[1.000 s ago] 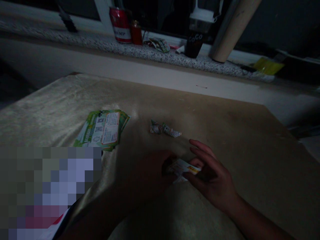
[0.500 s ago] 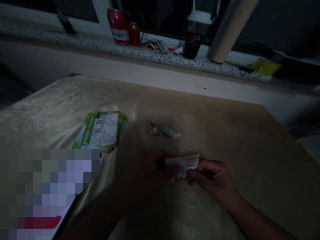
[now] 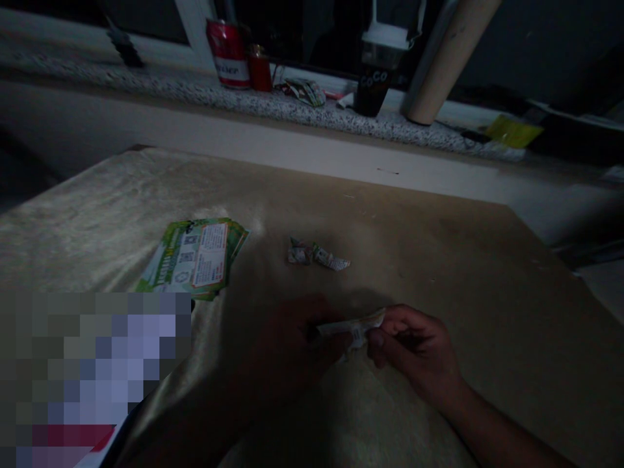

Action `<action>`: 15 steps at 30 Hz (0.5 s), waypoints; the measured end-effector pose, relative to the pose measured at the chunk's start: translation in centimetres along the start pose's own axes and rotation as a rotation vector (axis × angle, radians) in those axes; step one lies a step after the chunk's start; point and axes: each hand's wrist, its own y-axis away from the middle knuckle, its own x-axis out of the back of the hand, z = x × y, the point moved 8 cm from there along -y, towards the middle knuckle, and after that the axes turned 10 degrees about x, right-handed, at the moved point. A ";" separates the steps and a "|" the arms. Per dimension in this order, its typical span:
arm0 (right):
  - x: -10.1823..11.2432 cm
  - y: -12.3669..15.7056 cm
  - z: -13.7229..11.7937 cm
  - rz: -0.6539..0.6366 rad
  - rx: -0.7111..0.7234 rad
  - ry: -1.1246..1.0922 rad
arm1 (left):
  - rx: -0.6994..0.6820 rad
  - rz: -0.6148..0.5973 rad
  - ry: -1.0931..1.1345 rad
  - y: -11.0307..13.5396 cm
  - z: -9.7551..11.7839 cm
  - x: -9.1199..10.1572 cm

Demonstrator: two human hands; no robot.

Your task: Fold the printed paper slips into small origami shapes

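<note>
Between my two hands is a small folded piece of printed paper (image 3: 357, 333), held just above the table. My left hand (image 3: 297, 338), deep in shadow, pinches its left side with the thumb in front. At the right end, the thumb and fingers of my right hand (image 3: 419, 344) close on the paper's edge. Beyond my hands lie two folded paper pieces, one crumpled (image 3: 299, 251) and one narrower (image 3: 331, 257). Further left is a stack of green printed flyers (image 3: 195, 257), slightly fanned. Much of the held paper's lower part is hidden by my fingers.
A wrinkled cloth (image 3: 419, 240) covers the table. On the stone windowsill (image 3: 190, 88) stand a red can (image 3: 228, 55), a lighter-like red object (image 3: 260, 70), a CoCo drink cup (image 3: 375, 78) and a cardboard tube (image 3: 448, 62). A pixelated patch covers the lower left.
The paper in my hands has tilted and folded flatter, so less of its printed face shows. Both hands stay on it. The view has shifted very slightly.
</note>
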 end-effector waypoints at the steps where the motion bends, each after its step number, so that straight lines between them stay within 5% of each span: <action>1: 0.0 0.0 -0.2 -0.001 0.013 -0.001 | -0.069 0.030 -0.066 0.2 0.6 0.2; 7: 0.6 -0.2 -3.3 0.025 0.288 0.268 | -0.410 0.195 -0.259 1.9 2.2 1.1; 15: 0.6 0.4 -5.3 -0.011 0.518 0.350 | -0.418 -0.014 0.198 2.0 2.4 0.9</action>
